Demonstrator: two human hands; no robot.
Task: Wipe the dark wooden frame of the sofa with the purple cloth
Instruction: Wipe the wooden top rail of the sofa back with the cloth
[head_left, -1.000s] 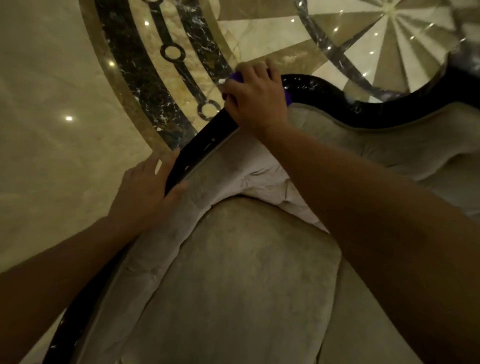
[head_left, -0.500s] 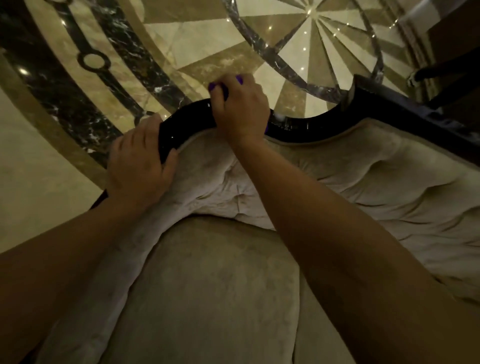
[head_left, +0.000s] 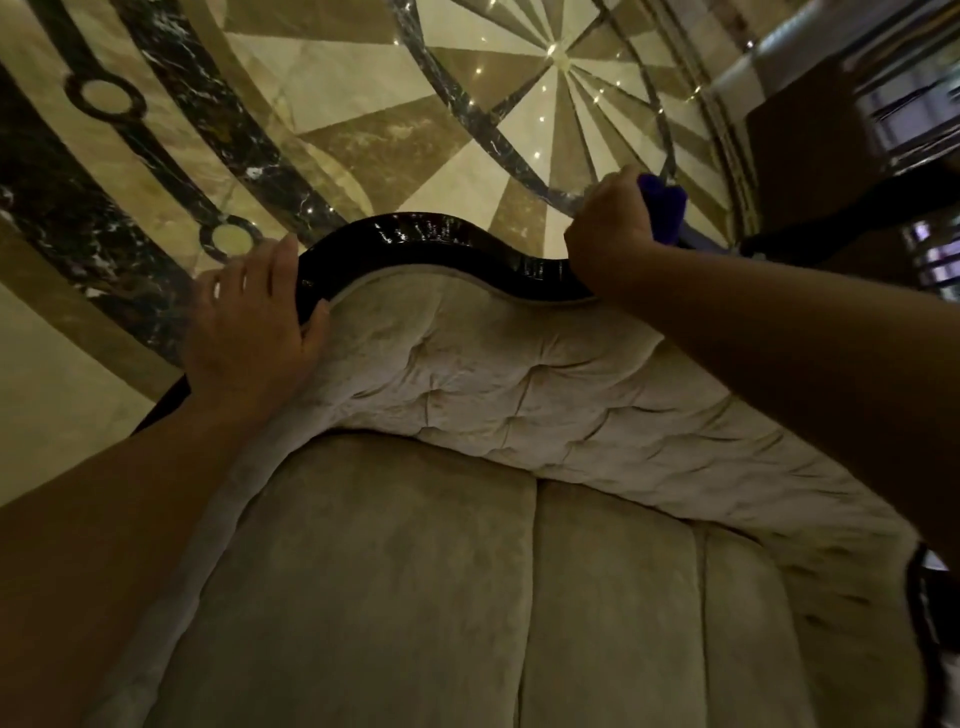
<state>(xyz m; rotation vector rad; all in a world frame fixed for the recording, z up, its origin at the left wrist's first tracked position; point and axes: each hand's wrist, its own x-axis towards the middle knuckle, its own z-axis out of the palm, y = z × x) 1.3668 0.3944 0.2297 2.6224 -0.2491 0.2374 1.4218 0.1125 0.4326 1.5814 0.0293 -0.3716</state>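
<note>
The glossy dark wooden frame (head_left: 441, 241) curves along the top of the sofa's tufted beige back (head_left: 519, 384). My right hand (head_left: 610, 228) presses the purple cloth (head_left: 662, 208) onto the frame at its right part; only a bunched end of the cloth shows past my fingers. My left hand (head_left: 249, 327) rests on the frame's left end, fingers over the far side and thumb on the upholstery. Further right the frame is hidden behind my right forearm.
Beige seat cushions (head_left: 415, 597) fill the lower view. Behind the sofa lies polished marble floor (head_left: 363, 104) with a dark ring and star inlay. Dark furniture (head_left: 810, 135) stands at the upper right. Another dark frame piece (head_left: 924, 597) shows at the right edge.
My right hand has slid the purple cloth rightwards along the frame's top, away from the left hand. The left hand stays gripping the frame's left end. The view has swung right.
</note>
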